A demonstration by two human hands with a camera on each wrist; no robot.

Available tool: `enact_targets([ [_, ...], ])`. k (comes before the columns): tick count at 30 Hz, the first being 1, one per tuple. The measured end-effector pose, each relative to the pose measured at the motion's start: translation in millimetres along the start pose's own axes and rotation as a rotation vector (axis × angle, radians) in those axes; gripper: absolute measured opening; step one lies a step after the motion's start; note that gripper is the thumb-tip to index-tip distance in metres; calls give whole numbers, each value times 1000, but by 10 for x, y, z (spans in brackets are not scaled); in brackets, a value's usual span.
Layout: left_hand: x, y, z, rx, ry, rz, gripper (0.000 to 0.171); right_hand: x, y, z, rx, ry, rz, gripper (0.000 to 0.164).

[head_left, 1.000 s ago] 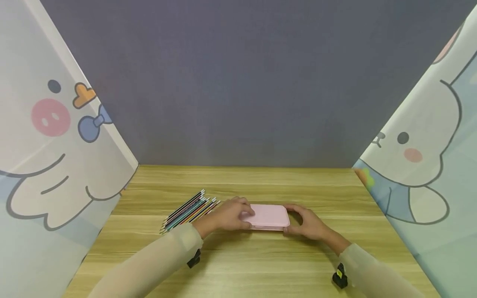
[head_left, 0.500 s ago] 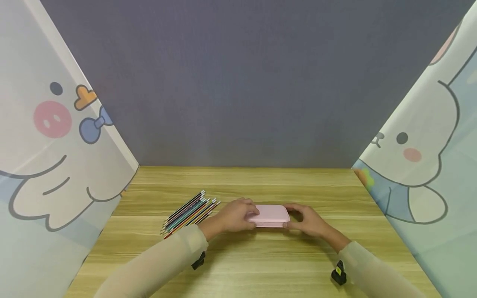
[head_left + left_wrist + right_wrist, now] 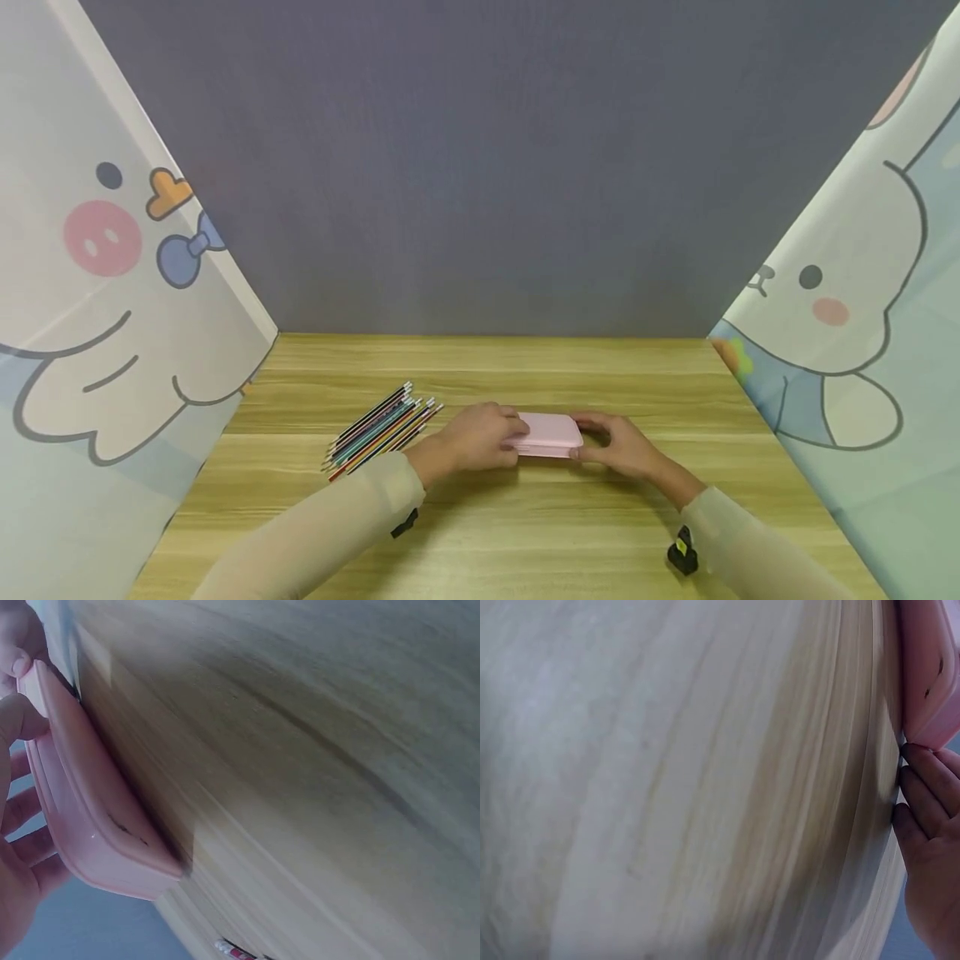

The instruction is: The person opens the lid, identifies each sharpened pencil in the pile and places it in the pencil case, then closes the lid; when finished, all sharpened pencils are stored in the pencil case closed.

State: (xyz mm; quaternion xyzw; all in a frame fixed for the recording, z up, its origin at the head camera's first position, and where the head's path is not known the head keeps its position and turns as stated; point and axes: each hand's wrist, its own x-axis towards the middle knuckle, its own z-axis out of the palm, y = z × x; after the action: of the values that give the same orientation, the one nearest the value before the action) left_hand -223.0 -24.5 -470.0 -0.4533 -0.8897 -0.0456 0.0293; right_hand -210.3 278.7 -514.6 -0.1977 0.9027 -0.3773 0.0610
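Note:
A pink pencil case lies near the middle of the wooden table, its long side facing me. My left hand holds its left part, fingers over the top and thumb at the front edge. Seen from the left wrist, the thumb presses at the seam of the case, while other fingers reach behind it. My right hand grips the right end, thumb at the front corner and fingers round the back. In the right wrist view, fingertips of the right hand meet the case's end, close to the tabletop.
Several pencils of various colours lie side by side, slanted, left of my left hand. A dark grey panel rises behind the table. Panels with cartoon animals stand at the left and right.
My left hand has moved to the right along the pencil case. The case's front edge sits slightly higher in view. My right hand has stayed at the right end.

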Motion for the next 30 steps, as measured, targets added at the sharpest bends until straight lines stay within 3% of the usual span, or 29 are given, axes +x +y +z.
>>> enact_targets([
  [6, 45, 64, -14, 157, -3, 85, 16, 14, -10, -50, 16, -23, 4, 70],
  [13, 68, 191, -36, 361, -40, 186, 18, 42, 8, -71, 25, -59, -4, 67],
  [16, 65, 240, -40, 510, 1, 258, 11, 49, 7, -70, 36, -66, 12, 68],
  [20, 43, 280, -42, 656, 104, 315, 17, 66, -5, -65, 21, -64, 32, 68],
  [23, 31, 285, -24, 685, 138, 308, 22, 82, -17, -63, 1, -57, 40, 68],
  [25, 27, 281, -23, 692, 126, 297, 23, 93, -27, -65, -5, -54, 44, 68],
  [28, 37, 269, -47, 649, 68, 261, 22, 111, -42, -80, -11, -55, 48, 68],
  [30, 59, 249, -88, 552, 11, 215, 20, 126, -52, -93, -11, -58, 45, 68],
])
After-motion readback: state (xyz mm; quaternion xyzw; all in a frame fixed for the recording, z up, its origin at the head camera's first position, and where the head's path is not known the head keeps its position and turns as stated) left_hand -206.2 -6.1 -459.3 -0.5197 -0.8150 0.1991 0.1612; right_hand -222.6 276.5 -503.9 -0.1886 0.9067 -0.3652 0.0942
